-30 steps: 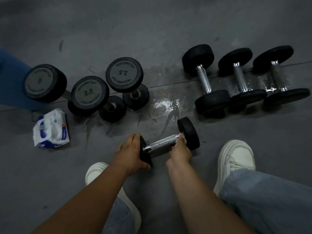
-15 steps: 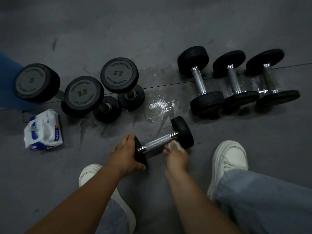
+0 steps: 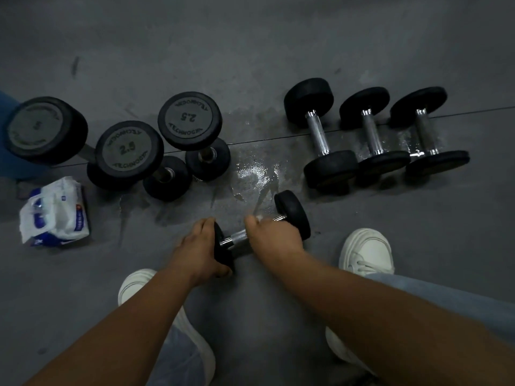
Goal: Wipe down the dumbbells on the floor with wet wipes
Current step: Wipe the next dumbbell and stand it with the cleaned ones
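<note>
A small black dumbbell (image 3: 292,211) with a chrome handle lies on the grey floor between my feet. My left hand (image 3: 199,247) grips its near black end. My right hand (image 3: 271,235) is wrapped over the handle with a white wet wipe (image 3: 258,218) under the fingers; only a corner of the wipe shows. Three black dumbbells (image 3: 317,135) lie side by side at the right. Three larger ones marked 2.5 (image 3: 129,150) stand on end at the left. The wipe packet (image 3: 55,213) lies at the far left.
A wet patch (image 3: 256,174) shines on the floor beyond the held dumbbell. My white shoes (image 3: 367,252) and jeans flank the dumbbell. A blue object (image 3: 8,162) sits at the left edge behind the big dumbbells.
My right hand has slid along the handle from the far end toward the middle, covering more of the chrome. My left hand keeps its hold on the near end.
</note>
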A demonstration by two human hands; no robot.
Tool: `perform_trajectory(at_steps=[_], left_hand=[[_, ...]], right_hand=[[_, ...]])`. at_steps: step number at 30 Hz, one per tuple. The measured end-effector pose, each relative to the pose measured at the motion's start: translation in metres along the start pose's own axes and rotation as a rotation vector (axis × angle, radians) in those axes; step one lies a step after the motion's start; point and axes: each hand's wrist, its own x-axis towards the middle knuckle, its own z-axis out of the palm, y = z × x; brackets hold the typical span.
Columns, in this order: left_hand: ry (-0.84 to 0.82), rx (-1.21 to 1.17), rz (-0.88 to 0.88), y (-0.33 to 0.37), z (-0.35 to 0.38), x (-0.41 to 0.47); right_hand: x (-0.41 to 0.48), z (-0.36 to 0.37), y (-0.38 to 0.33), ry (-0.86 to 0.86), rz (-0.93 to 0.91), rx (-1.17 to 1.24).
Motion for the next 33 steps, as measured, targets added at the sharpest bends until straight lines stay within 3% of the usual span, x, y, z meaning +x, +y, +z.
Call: perform_trajectory(at_steps=[2, 5, 14, 22, 25, 29, 33], left_hand=[[0.004, -0.005, -0.004, 0.001, 0.000, -0.001], [0.000, -0.008, -0.009, 0.001, -0.001, -0.001], [-0.012, 0.043, 0.005, 0.002, -0.004, -0.001], [-0.041, 0.038, -0.005, 0.002, -0.009, 0.001], [-0.055, 0.060, 0.007, 0.000, -0.010, 0.004], [-0.050, 0.071, 0.012, 0.001, -0.012, 0.006], [-0.052, 0.089, 0.001, 0.000, -0.012, 0.006]], right_hand=[[-0.002, 0.001, 0.003, 0.006, -0.114, -0.316], [-0.020, 0.014, 0.001, -0.118, -0.144, -0.730], [-0.022, 0.031, 0.020, -0.168, -0.156, -0.954], [-0.008, 0.020, 0.032, -0.130, -0.185, -0.813], [-0.018, 0.013, 0.042, -0.026, -0.249, -0.527], [0.001, -0.004, 0.041, 0.023, -0.302, -0.374], [0.012, -0.005, 0.039, 0.067, -0.314, -0.469]])
